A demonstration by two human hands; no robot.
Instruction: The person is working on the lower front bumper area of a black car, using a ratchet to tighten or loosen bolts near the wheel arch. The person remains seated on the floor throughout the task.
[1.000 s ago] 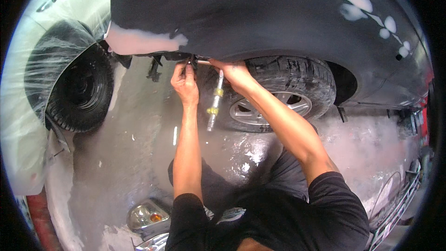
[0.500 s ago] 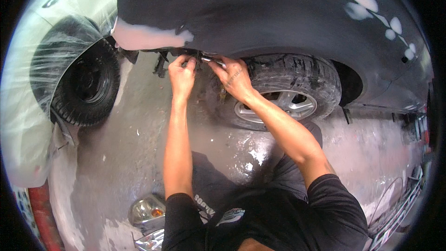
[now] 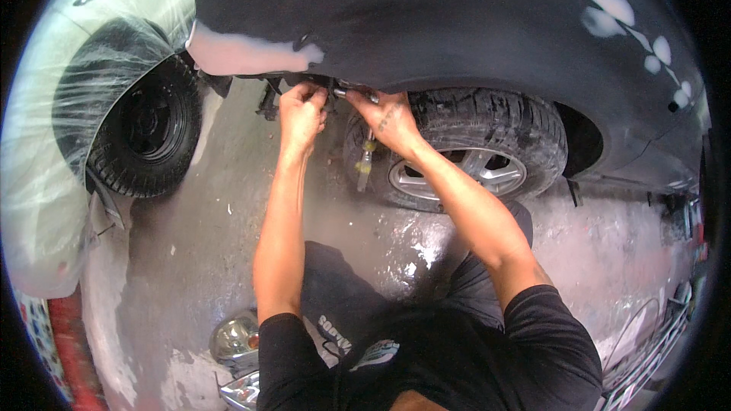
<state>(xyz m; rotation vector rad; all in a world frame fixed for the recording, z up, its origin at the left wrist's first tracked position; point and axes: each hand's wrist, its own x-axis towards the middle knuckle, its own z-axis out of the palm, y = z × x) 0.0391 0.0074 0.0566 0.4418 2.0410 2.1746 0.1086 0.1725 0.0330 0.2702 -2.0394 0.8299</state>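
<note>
My left hand is closed at the lower edge of the dark fender, near a pink filler patch; what its fingertips hold is hidden. Just right of it, my right hand grips a silver socket wrench at the same edge. A shiny bar with yellow bands hangs below the right hand, partly behind it; I cannot tell whether it joins the wrench. The tire with its silver rim stands directly behind my right hand and forearm, under the fender's arch.
A pale car under thin plastic film, with a black wheel, stands at the left. A loose lamp lies on the floor low at the left. Curved metal bars lie at the lower right, beside my body.
My left hand has tilted, its forearm now further left. My right hand has turned over the wrench; the banded bar went behind it and shows again below. The view has shifted slightly.
</note>
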